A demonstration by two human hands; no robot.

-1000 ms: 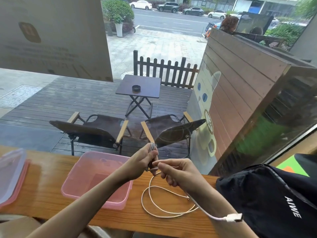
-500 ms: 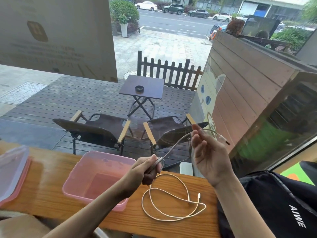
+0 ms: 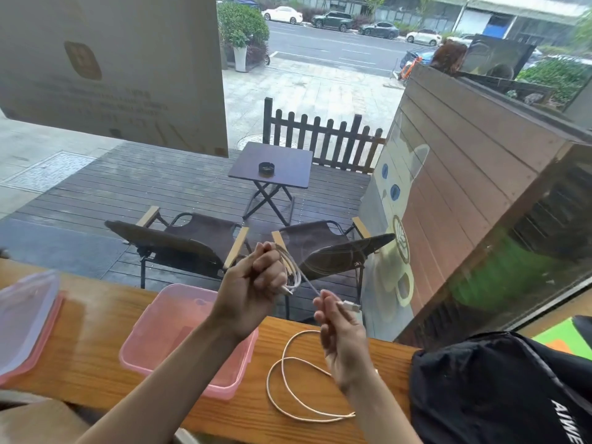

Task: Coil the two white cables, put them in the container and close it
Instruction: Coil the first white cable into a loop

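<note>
My left hand [image 3: 256, 283] is raised above the counter, closed around loops of a white cable [image 3: 296, 274] wound on its fingers. My right hand [image 3: 339, 334] pinches the same cable's free end near its USB plug [image 3: 349, 305], just right of and below the left hand. A second white cable [image 3: 290, 382] lies loosely looped on the wooden counter [image 3: 86, 357] beneath my right wrist. The pink container [image 3: 166, 334] sits open on the counter under my left forearm. Its clear lid with pink rim [image 3: 25, 325] lies at the far left.
A black bag [image 3: 499, 392] fills the counter's right end. A window runs along the counter's far edge; chairs, a small table and a fence stand outside.
My right hand has dropped from up high to just beside the left hand. The cable, stretched between the hands before, is now wound in loops on my left hand.
</note>
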